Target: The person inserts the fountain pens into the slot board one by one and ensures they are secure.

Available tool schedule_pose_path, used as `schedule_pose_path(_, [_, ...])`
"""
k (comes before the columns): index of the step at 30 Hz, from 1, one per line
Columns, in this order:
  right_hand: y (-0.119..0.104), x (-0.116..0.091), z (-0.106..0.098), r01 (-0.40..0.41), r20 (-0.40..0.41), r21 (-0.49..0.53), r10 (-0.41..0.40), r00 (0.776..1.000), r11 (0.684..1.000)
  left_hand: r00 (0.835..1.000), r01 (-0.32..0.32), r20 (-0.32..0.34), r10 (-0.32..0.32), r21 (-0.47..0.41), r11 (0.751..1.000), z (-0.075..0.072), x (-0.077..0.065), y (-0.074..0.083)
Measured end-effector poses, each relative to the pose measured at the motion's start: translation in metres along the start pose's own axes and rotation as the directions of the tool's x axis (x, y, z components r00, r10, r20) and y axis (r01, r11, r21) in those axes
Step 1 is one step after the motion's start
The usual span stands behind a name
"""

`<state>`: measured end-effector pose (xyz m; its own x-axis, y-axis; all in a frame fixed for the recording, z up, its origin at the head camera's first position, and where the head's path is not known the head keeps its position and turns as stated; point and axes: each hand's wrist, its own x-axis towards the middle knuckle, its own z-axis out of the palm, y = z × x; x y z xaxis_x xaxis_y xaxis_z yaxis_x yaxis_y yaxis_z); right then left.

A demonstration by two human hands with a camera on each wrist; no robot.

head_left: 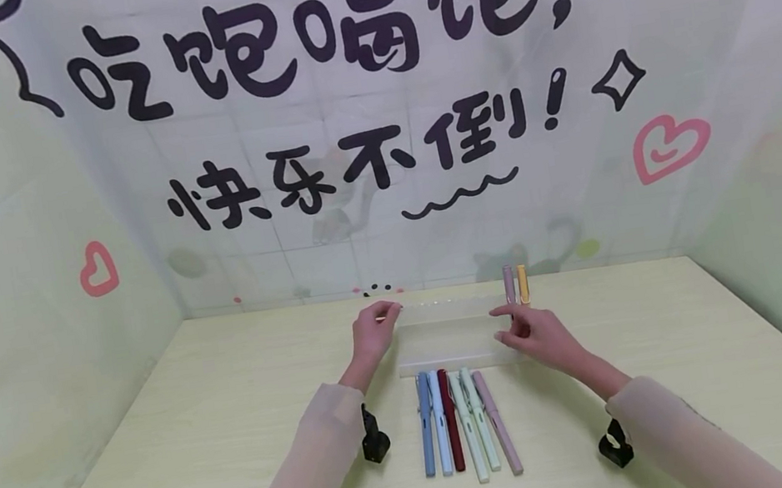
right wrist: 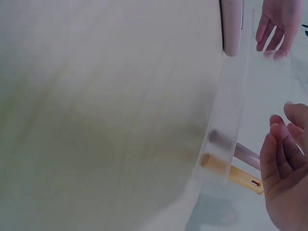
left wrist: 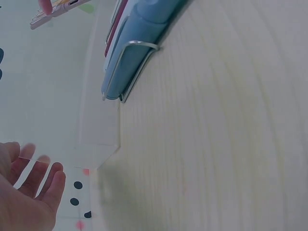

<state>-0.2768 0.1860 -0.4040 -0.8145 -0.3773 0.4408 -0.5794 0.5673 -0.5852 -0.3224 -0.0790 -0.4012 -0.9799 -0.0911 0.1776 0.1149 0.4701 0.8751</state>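
Left hand [head_left: 374,332] pinches rack [head_left: 451,340], right hand [head_left: 545,339] loose; right wrist shows orange pen [right wrist: 241,177] base hidden from head.

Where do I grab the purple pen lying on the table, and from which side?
Try pinching the purple pen around its middle, coming from above and the right. It's long, thin and lying flat at the right end of the row, so no pen blocks that side. Its near end slants away from the green pen beside it, which probably leaves room there too.
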Motion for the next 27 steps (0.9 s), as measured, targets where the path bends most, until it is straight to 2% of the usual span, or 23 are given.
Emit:
schedule_pose_path(12, [-0.007, -0.007, 0.013, 0.008, 0.115, 0.014, -0.010, 0.993, 1.000, 1.000, -0.012, -0.002, 0.012, 0.003, 1.000, -0.001, -0.001, 0.000])
schedule_pose_path(17, [-0.006, -0.009, 0.017, 0.018, 0.190, 0.064, -0.030, 0.981, 0.998, 1.000, -0.011, 0.000, 0.011, 0.005, 1.000, -0.001, -0.002, 0.000])
schedule_pose_path(21, [-0.008, -0.010, 0.019, -0.022, 0.248, 0.067, 0.005, 0.969, 0.997, 1.000, -0.005, 0.001, 0.005, 0.009, 1.000, 0.000, -0.001, 0.000])
schedule_pose_path(27, [-0.013, -0.009, 0.022, -0.076, 0.292, 0.035, 0.063, 0.954, 0.996, 1.000, 0.000, -0.001, 0.000, 0.009, 1.000, 0.000, -0.001, 0.000])
